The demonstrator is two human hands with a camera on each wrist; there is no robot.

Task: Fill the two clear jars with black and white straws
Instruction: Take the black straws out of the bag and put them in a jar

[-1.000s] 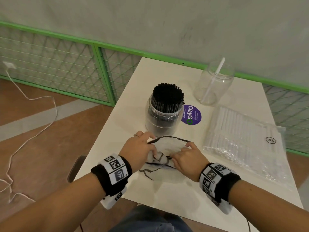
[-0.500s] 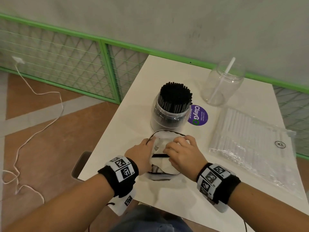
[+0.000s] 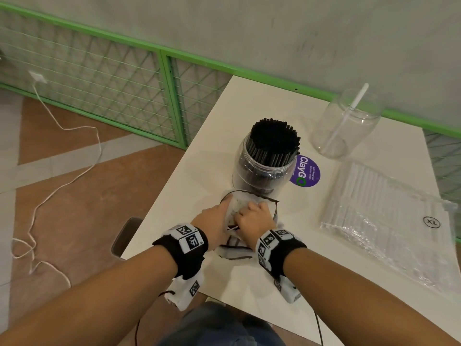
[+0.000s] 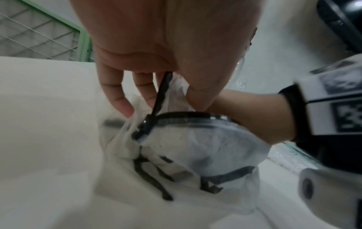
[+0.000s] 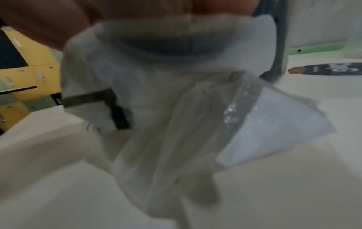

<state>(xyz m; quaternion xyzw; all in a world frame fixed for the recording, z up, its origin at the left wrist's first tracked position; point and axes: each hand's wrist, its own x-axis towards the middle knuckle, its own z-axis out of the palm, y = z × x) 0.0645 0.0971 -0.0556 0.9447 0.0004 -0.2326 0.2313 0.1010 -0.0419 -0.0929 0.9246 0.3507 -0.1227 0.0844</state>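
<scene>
The emptied black-edged plastic bag (image 3: 245, 216), gripped by the left hand (image 3: 214, 222) and the right hand (image 3: 254, 221), is best crumpled compactly, clear of the black-straw jar (image 3: 264, 168).

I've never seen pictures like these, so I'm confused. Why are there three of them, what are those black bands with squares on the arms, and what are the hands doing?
No machine here: a person wears three cameras. One sits on the head and looks down at the white table. One sits on each wrist, in those black bands, and looks along the fingers, so everything looks huge and blurry.

On the table stand a clear jar packed with black straws, a second clear jar holding one white straw, and a clear plastic packet of white straws.

The left hand and right hand are both gripping a crumpled, empty-looking clear plastic bag with black edging. The right wrist picture shows it very close.
</scene>
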